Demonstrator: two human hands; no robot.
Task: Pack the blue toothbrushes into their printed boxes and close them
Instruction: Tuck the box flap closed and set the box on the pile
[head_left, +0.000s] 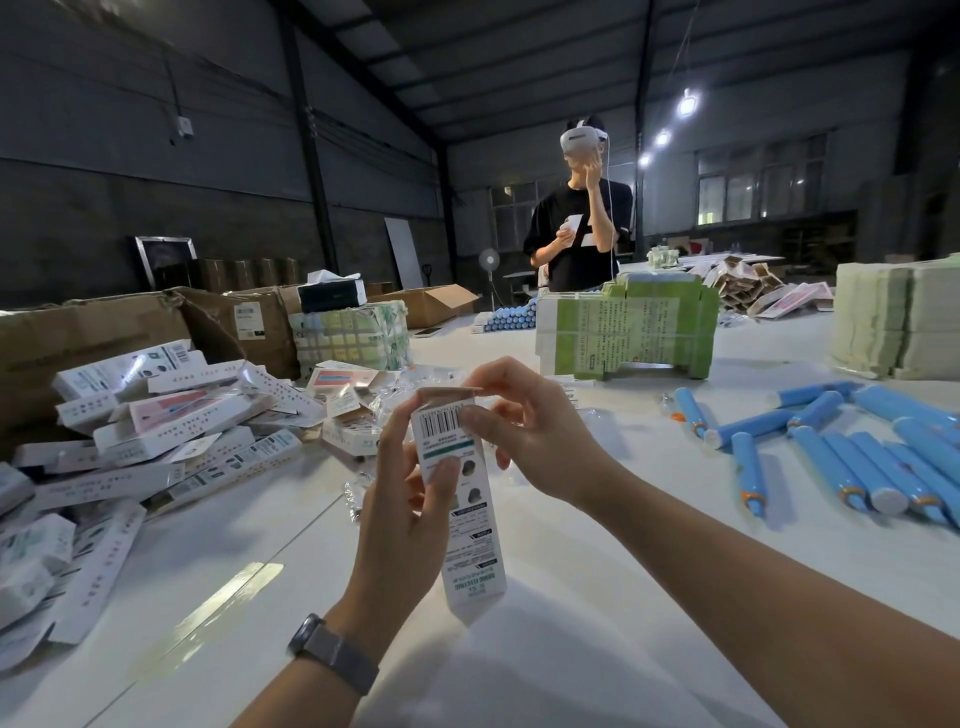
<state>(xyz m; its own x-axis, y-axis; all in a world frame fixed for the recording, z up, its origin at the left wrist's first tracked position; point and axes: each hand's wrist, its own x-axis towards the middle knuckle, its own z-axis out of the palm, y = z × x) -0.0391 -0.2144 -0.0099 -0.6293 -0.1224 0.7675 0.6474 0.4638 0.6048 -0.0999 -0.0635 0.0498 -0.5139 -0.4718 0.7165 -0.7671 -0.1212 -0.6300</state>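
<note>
holding printed box (460, 499) upright, left hand (410, 499) below, right hand (524, 431) seemingly pinching top flap.

Dim warehouse hall, bright white tabletop, wide-angle view.

We see three cold white hanging lamps (687, 104) glaring at upper right, each with a soft halo, while the dark corrugated roof (519, 57) and walls stay murky. The glossy white table (597, 597) carries a pale streak of reflected light at lower left and soft grey shadows under the forearms. Straight lines bow towards the edges and corners darken. The grey woven wristband (332, 652) is smeared with motion blur; the distant windows (758, 192) look soft.
</note>
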